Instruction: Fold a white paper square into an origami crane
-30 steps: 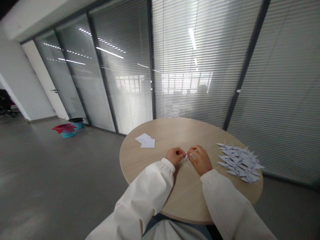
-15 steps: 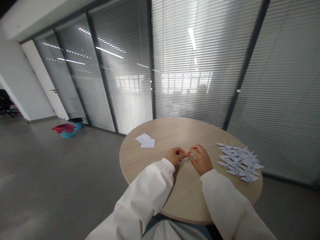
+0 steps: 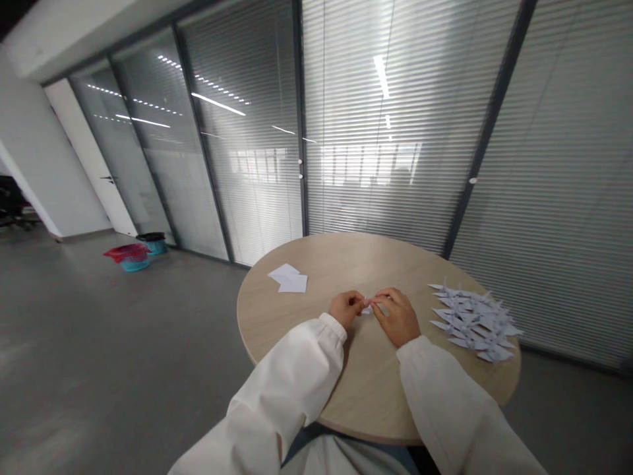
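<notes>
My left hand (image 3: 346, 308) and my right hand (image 3: 396, 316) meet over the middle of a round wooden table (image 3: 321, 260). Both pinch a small folded piece of white paper (image 3: 366, 309) between their fingertips, just above the tabletop. Most of the paper is hidden by my fingers. White sleeves cover both arms. To the right of my right hand lies a pile of several folded white paper cranes (image 3: 472, 320).
Two flat white paper sheets (image 3: 289, 279) lie on the table's far left part. Glass walls with blinds stand behind the table. Coloured bins (image 3: 133, 254) sit on the grey floor at the left, near a white door.
My fingertips have shifted slightly on the small paper, and my right fingers now reach a little further left over it. The arms stay where they were.
</notes>
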`<state>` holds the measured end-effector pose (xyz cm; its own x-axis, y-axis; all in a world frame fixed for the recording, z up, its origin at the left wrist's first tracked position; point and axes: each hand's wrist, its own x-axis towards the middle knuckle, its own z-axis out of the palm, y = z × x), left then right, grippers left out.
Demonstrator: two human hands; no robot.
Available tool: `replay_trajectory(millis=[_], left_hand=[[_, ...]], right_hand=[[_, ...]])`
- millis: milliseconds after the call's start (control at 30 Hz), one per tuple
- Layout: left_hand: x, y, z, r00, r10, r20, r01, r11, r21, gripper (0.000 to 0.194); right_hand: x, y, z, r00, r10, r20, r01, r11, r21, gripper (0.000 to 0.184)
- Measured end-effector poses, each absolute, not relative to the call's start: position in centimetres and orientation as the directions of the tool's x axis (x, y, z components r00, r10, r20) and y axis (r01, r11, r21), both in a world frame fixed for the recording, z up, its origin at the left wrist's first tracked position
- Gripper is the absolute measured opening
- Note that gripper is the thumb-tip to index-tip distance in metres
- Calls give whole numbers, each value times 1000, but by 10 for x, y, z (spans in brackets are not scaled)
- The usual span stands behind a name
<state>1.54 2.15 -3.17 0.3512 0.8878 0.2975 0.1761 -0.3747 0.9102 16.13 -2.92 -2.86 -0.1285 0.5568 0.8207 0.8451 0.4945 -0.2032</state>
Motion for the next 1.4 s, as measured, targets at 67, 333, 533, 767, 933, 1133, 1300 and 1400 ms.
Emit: replay_trajectory(millis=[67,333,533,767,933,1133,1300,1400], left_hand=[[16,23,-32,346,891,293,149,-361,921,32],[17,25,-31,360,883,300,1,-322,947,39],[16,20,-25,362,878,314,-16,-331,944,41],[16,16,-22,382,859,340,12,-373,928,35],[16,20,-27,401,852,336,59,-390,919,36],[16,17,-23,399,850,345,104,-416,903,35],[16,12,-18,365,824,433,231,-531,815,30],[16,9,-16,367,809,459,280,-566,775,28]], right_hand=[[161,-29,-28,-127,551,824,840,502,-206,13],[161,-30,-28,-52,555,830,805,516,-294,16],[162,-28,-28,-5,593,805,726,556,-405,16],[159,-28,-29,-45,644,764,709,560,-429,17],[159,-28,-31,-101,645,757,729,566,-385,22],[159,-28,-30,-114,659,744,706,580,-406,23],[157,-29,-27,-106,678,727,684,581,-442,22],[157,-30,-26,-109,681,724,671,588,-452,23]])
